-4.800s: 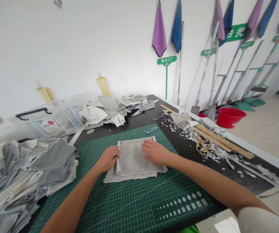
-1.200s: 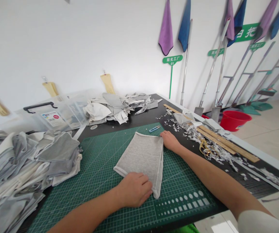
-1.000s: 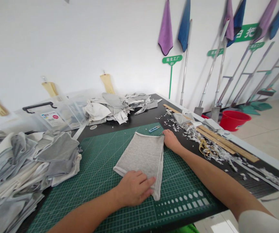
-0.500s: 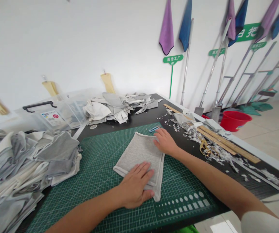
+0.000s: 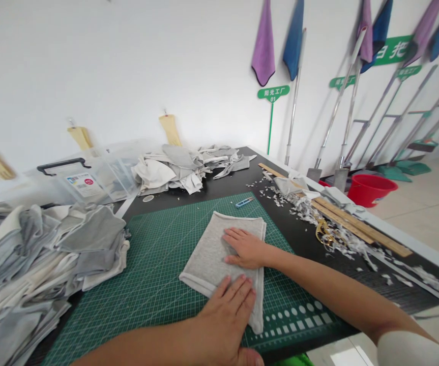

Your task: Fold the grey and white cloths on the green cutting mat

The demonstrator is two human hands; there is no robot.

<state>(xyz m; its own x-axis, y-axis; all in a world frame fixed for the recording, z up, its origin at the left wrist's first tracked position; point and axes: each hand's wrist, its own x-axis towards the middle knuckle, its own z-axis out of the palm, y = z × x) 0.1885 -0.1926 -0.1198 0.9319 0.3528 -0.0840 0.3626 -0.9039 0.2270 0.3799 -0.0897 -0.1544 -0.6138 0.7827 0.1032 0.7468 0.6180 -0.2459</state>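
Folded grey cloth (image 5: pixel 204 254) lies on the green cutting mat (image 5: pixel 154 259), left hand (image 5: pixel 227 316) spread over the cloth toward the mat's near edge, right hand (image 5: pixel 246 248) flat on the cloth farther up the mat, neither gripping, blue tool (image 5: pixel 244 202) near the mat's far corner

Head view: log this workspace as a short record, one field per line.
Left hand: fingers spread on near part of layered gray cloth
Right hand: resting on same cloth, farther up
Surface: green cutting mat on black table
Near mat's far corner: small blue cutting tool
Left side: heaped cloth pieces; clear plastic box behind
Right side: gold-handled scissors among pale scraps; wooden rulers
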